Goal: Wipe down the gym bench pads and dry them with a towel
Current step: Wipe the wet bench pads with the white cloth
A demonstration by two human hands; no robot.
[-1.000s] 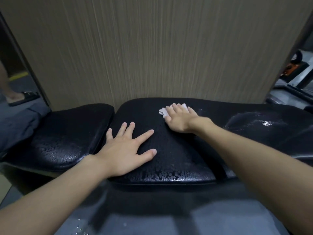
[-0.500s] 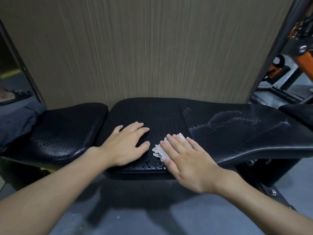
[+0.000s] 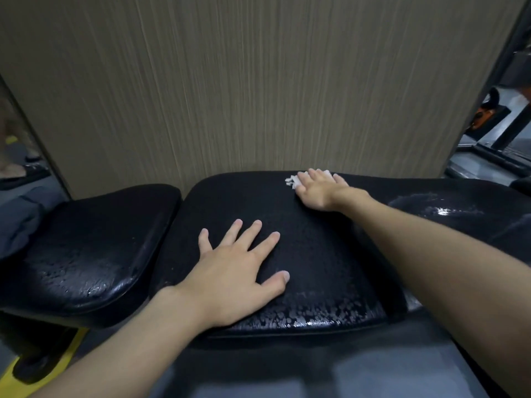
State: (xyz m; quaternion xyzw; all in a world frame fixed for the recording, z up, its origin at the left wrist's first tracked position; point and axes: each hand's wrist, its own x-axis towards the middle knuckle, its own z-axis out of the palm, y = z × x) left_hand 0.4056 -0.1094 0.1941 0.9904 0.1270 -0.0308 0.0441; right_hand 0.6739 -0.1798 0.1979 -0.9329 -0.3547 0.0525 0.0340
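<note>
A black gym bench fills the middle of the view: a long back pad [image 3: 321, 254] and a shorter seat pad [image 3: 94, 239] to its left, both beaded with water drops. My left hand [image 3: 238, 268] lies flat with fingers spread on the near part of the long pad. My right hand [image 3: 319, 188] reaches to the pad's far edge and presses a small white cloth [image 3: 291, 180] flat against it; only the cloth's edges show beyond the fingers. A wet sheen [image 3: 442, 211] glints further right on the pad.
A brown wood-grain wall panel [image 3: 258, 81] rises right behind the bench. Gym equipment with orange parts [image 3: 485, 116] stands at the far right. A person's sandalled foot [image 3: 14, 168] is at the far left. A yellow floor marking [image 3: 54, 366] shows under the seat pad.
My right hand has slid the white cloth from the pad's near edge away to its far edge. My left hand has stayed on the pad, its fingers spread wider.
</note>
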